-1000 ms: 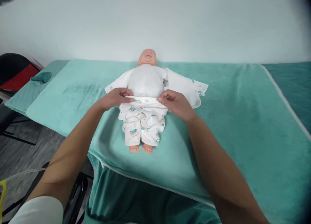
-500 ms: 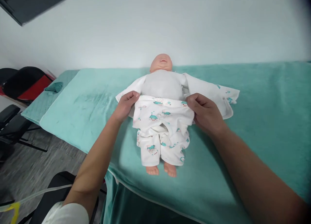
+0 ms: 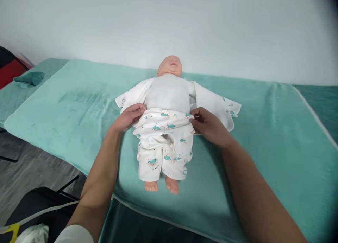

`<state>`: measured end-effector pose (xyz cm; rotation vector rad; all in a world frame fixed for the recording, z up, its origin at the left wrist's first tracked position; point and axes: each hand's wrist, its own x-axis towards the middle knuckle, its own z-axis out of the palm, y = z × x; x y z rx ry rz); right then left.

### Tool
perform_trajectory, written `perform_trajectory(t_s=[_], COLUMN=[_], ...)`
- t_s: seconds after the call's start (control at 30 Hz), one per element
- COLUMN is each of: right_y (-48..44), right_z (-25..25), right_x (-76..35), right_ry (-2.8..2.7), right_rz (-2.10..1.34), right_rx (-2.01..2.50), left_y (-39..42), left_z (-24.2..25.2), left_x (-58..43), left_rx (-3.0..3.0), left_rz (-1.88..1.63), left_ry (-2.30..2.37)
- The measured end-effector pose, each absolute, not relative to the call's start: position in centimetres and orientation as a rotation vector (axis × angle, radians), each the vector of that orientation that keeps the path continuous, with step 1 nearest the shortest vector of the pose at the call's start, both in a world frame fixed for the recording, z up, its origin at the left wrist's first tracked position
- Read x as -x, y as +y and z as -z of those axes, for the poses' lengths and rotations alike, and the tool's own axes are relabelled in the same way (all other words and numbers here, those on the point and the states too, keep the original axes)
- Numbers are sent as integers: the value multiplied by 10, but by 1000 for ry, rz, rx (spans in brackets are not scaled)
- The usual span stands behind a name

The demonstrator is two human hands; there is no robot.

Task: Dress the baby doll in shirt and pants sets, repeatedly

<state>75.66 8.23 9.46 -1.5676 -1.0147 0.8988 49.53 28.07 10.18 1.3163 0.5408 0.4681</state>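
A baby doll (image 3: 170, 65) lies on its back, its head toward the wall and its bare feet toward me. White printed pants (image 3: 165, 155) cover its legs, with the waistband up at the belly. My left hand (image 3: 129, 117) is closed at the left end of the waistband, fingertips partly hidden by the cloth. At the right end, my right hand (image 3: 208, 126) pinches the waistband between thumb and fingers. A white jacket (image 3: 211, 95) lies spread beneath the doll, its sleeves out to both sides. The torso (image 3: 169, 93) is plain white.
The bed's green cover (image 3: 264, 158) extends to both sides, with a white wall (image 3: 211, 32) behind. A green cloth piece (image 3: 29, 78) lies at the far left. Below the bed's left edge stands a black chair (image 3: 34, 204), with a pale tube (image 3: 50, 209) beside my left forearm.
Both hands have drawn closer together, bringing the waistband's ends in against the doll's sides. The waistband now lies closer around the belly. The view has shifted to the right.
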Motion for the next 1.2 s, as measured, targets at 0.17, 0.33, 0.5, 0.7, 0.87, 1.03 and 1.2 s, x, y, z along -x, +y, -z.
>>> perform_trajectory(t_s=[0.17,0.33,0.5,0.7,0.87,1.03,1.2], right_y=[87,83,84,87,94,101,106], right_z=[-95,-104,-106,-99,-93,-91,-92], right_x=[-742,-738,-737,-737,-733,-734,-743], right_ry=[-941,-996,-1042,-923,-758,-928,-1043], right_rz=[-780,-886,-892,-909,-827,-686,-600], right_rx=[1573,1507,1350,1401,1463,1502,1398], left_y=[286,283,282,282,279,269,261], left_z=[-107,-110,-107,-99,-97,-103,-110], left_x=[-486,-488,-486,-484,-488,-502,-515], left_rx=[-1472,-1529,-1521,-1482,-1471,-1474,-1460], left_rz=[-313,-340,-373,-436,-478,-640,-795], left_ry=[415,397,367,409,467,556,653])
